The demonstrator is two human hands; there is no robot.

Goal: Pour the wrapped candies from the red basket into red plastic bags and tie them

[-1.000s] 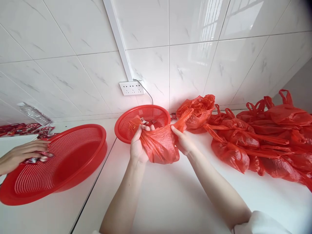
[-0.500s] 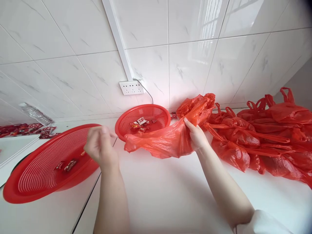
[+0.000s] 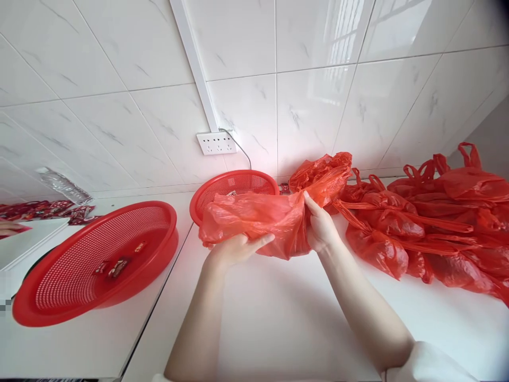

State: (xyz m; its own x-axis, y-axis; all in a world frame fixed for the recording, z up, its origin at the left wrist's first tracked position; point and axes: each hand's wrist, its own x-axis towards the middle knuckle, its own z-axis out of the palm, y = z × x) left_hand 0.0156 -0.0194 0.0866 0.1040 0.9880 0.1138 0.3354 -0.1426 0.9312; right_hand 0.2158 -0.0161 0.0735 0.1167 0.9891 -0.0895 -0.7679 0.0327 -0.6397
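Note:
Stretched between my hands over the white table is a thin red plastic bag [image 3: 274,217]. My right hand [image 3: 320,225] grips its right side, thumb on top. My left hand [image 3: 236,249] holds the lower left part from beneath, with the thumb along the front and the fingers partly hidden by the plastic. Behind the bag stands a round red basket [image 3: 254,178], partly covered by it. A larger red basket [image 3: 159,212] at the left contains a few small red packets [image 3: 118,267].
Several filled red bags [image 3: 437,228] lie at the right, and a crumpled red bag [image 3: 318,167] is by the wall. Red packets [image 3: 51,208] and a clear plastic bottle [image 3: 66,185] sit at the far left. Another person's hand [image 3: 11,228] shows at the left edge.
My left hand has moved right from beside the large basket and taken hold of the bag. The bag's left part is raised and spread wider. Another person's hand has appeared at the left edge.

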